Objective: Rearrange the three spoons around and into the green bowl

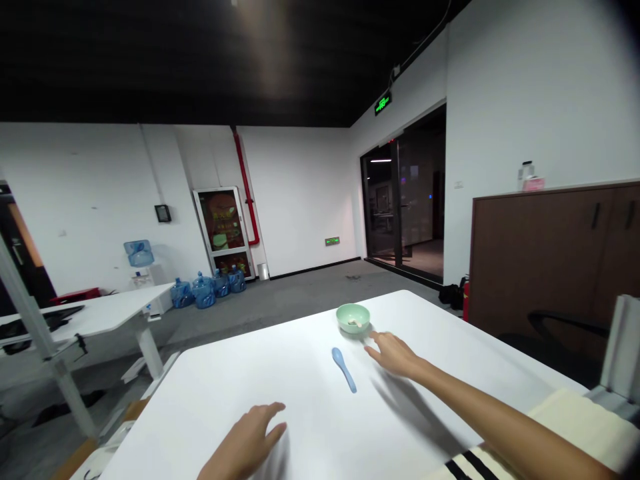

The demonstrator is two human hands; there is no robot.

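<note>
One green bowl with a small pale object inside stands toward the far end of the white table; a blue spoon lies nearer. The right hand, fingers parted, is just beside the bowl's near right; the left hand, near left, spreads thumb from fingers.

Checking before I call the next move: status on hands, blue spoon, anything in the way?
Right hand open, empty, beside green bowl. Left hand open, empty. Blue spoon on white table, untouched. No obstruction seen.
</note>
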